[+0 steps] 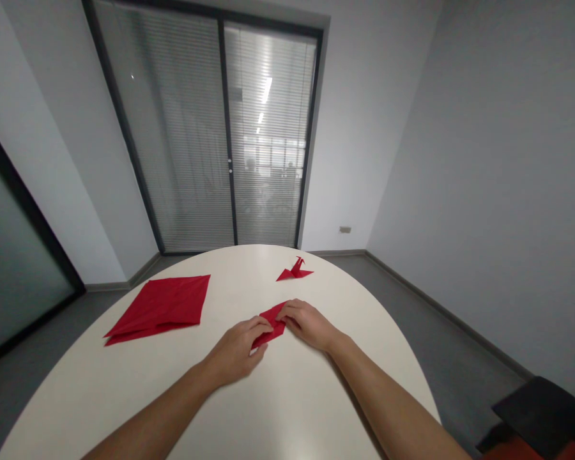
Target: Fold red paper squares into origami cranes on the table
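Note:
A small piece of folded red paper lies at the middle of the round white table, between my two hands. My left hand grips its near left end, thumb at the lower edge and fingers curled over the top. On the upper right part of the paper rest the bent fingers of my right hand, pressing it down. Both hands cover portions of the paper, so its full outline is hidden. Beyond them stands a finished red origami crane with its wings spread.
A stack of larger red paper sheets lies on the left of the white table. Past the table's far edge is a glass partition with blinds. A black chair stands at the lower right, off the table.

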Demonstrator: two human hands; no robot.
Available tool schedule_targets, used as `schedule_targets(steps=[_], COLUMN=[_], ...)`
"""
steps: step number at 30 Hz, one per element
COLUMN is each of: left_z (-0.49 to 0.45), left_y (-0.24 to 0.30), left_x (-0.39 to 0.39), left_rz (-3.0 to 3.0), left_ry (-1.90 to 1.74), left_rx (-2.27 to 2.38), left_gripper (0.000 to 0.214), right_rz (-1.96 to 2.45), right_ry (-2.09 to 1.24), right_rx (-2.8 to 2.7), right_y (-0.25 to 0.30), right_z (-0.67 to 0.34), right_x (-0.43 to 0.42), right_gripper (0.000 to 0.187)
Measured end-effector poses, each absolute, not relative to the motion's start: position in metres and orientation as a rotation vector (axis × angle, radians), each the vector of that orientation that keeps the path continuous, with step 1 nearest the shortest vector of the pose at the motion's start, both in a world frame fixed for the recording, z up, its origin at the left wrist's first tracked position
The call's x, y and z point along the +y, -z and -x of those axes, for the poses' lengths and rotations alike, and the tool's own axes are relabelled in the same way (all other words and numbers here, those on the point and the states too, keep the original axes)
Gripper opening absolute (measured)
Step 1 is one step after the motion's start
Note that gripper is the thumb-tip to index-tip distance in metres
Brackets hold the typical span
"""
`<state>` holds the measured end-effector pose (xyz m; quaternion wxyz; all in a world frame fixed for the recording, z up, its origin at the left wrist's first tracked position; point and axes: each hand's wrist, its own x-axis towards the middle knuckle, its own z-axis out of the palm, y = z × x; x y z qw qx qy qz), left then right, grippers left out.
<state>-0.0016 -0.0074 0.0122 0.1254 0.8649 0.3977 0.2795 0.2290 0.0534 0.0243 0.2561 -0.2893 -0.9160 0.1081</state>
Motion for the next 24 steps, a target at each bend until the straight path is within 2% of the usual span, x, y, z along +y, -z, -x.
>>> schedule_targets(steps=[8,19,24], left_z=[0.001,0.004,0.006], left_y=[-0.007,-0.008,-0.008], left_x=[-0.002,0.007,0.009], left_rz=[-2.565,-2.303,-2.172], left_ry=[-0.868,-0.835,-0.968], left_rx=[1.317,1.627,1.579], left_gripper=[0.037,0.032,0.031], right_rz=[0.78,0.783,0.695], right_ry=[-0.241,-0.236,-0.245], right_rx=[-2.479,-2.45,-2.467], right_y=[-0.026,-0.03,-0.034], right_z=[-0.227,-0.226,-0.23], right_x=[0.053,0.047,0.043], right_gripper=[0.023,0.02,0.047])
